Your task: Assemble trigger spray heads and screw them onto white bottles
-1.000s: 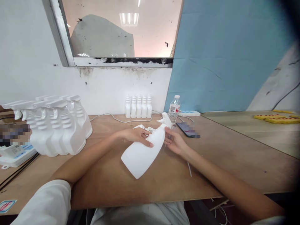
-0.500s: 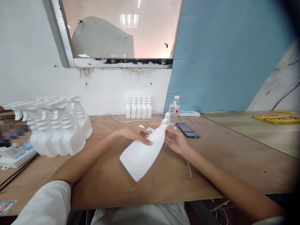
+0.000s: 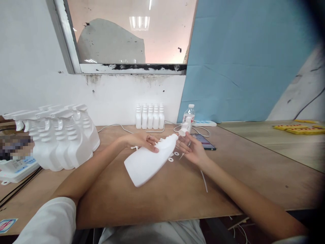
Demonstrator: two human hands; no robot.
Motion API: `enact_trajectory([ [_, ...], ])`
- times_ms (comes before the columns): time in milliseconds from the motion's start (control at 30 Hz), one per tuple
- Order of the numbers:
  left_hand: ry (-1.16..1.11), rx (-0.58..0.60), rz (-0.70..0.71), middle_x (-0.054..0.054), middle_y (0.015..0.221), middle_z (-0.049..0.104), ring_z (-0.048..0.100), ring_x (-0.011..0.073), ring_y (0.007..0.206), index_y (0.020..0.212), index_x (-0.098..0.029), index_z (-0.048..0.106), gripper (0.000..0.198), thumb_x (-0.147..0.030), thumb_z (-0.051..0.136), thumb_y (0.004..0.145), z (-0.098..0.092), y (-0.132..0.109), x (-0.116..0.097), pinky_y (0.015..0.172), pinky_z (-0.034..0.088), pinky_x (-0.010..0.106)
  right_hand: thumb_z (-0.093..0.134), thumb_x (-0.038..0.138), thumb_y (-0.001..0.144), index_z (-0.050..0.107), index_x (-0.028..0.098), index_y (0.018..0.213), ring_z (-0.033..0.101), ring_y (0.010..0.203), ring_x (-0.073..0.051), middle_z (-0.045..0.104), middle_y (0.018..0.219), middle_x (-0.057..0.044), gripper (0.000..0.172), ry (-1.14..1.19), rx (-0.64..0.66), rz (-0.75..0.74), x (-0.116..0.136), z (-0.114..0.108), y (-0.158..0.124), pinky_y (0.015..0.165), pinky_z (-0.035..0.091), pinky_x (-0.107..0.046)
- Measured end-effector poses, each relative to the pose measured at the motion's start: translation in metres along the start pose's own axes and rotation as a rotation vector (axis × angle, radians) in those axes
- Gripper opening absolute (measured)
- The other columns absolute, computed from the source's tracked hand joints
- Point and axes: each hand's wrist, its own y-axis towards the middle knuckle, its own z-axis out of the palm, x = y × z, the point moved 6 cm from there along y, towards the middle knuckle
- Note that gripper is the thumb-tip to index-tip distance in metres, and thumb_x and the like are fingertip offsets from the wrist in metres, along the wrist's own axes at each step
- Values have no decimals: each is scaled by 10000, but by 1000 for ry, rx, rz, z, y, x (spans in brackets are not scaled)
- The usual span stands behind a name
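A white plastic bottle (image 3: 149, 162) lies tilted above the table, its base toward me and its ribbed neck pointing up to the right. My left hand (image 3: 142, 141) grips it around the upper body, fingers behind and thumb on the near side. Just beyond the neck's mouth, my right hand (image 3: 194, 149) pinches a white spray head (image 3: 184, 129), which is apart from the bottle. Several small white ring washers (image 3: 171, 159) rest on the table between the hands. A thin white tube (image 3: 204, 181) is partly hidden behind my right wrist.
Finished-looking white trigger-spray bottles (image 3: 63, 142) stand grouped at left, near a power strip (image 3: 19, 171). Several small white bottles (image 3: 150, 117) line the wall. At the back right are a clear water bottle (image 3: 191, 112), a phone (image 3: 207, 143) and a cable. Yellow pieces (image 3: 302, 129) lie far right.
The spray head, earlier at the bottle's neck, is now off it and slightly up and right in my right hand. My left hand and the bottle have shifted left, uncovering the washers.
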Motion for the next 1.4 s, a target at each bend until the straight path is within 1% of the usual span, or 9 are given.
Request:
enact_trajectory([
  [67, 45, -140, -4, 66, 1279, 643, 637, 257, 1125, 1220, -239, 659, 632, -422, 833, 640, -22, -6, 0, 883, 537, 315, 639, 256, 871, 545, 195, 827, 203, 332, -12, 731, 983, -36, 121, 57, -45, -63, 15, -4, 1, 289, 325, -165],
  [200, 155, -549, 15, 82, 1267, 650, 667, 269, 1041, 1198, -216, 676, 650, -458, 829, 614, -87, -19, 11, 832, 548, 322, 569, 228, 921, 504, 204, 793, 214, 318, -22, 738, 957, -12, 146, 126, -141, -203, 47, -14, -1, 282, 325, -160],
  [400, 195, -1431, 133, 116, 1167, 673, 630, 238, 1090, 1151, -122, 648, 487, -345, 769, 735, -189, -26, 52, 982, 465, 326, 638, 252, 877, 501, 214, 775, 232, 316, -24, 726, 881, 19, 174, 47, -151, -239, 54, -18, -2, 280, 318, -189],
  [500, 160, -1589, 111, 145, 1224, 626, 587, 225, 1154, 1228, -100, 558, 460, -315, 674, 839, -214, -6, 74, 1023, 426, 330, 673, 248, 834, 512, 216, 800, 215, 317, -25, 724, 864, 24, 168, 14, -138, -183, 42, -17, 1, 278, 297, -205],
  [767, 214, -1689, 61, 172, 1283, 518, 499, 222, 1216, 1298, -77, 417, 483, -229, 592, 873, -220, 51, 108, 1075, 352, 310, 694, 242, 805, 476, 204, 782, 203, 326, -13, 728, 887, 6, 222, -9, -141, -94, 31, -17, 1, 293, 279, -178],
  [933, 311, -1594, -6, 197, 1387, 442, 407, 279, 1321, 1390, -58, 375, 556, -144, 525, 861, -207, 70, 130, 1136, 294, 371, 685, 240, 809, 491, 205, 810, 191, 335, -17, 721, 870, 11, 197, 23, -95, -85, 34, -13, 0, 299, 305, -169],
  [1067, 421, -1459, -31, 193, 1511, 305, 332, 266, 1398, 1528, -81, 164, 789, -104, 518, 823, -194, 73, 149, 1151, 284, 339, 687, 238, 806, 491, 206, 786, 191, 337, -18, 718, 871, 11, 200, -1, -83, -82, 33, -10, 0, 294, 296, -177],
  [1233, 523, -1249, -127, 158, 1255, 585, 589, 272, 1139, 1564, -150, -65, 991, -132, 557, 792, -184, 72, 171, 930, 476, 340, 653, 237, 828, 520, 198, 784, 189, 329, -12, 721, 869, 5, 146, -14, -109, -69, 28, -12, 0, 297, 289, -180],
  [1400, 623, -1159, -196, 161, 1235, 615, 614, 299, 1101, 1567, -218, -47, 962, -177, 560, 822, -182, 75, 172, 874, 471, 353, 663, 231, 818, 551, 196, 806, 221, 327, -8, 722, 882, 9, 118, -25, -105, -66, 27, -15, 3, 294, 287, -183],
])
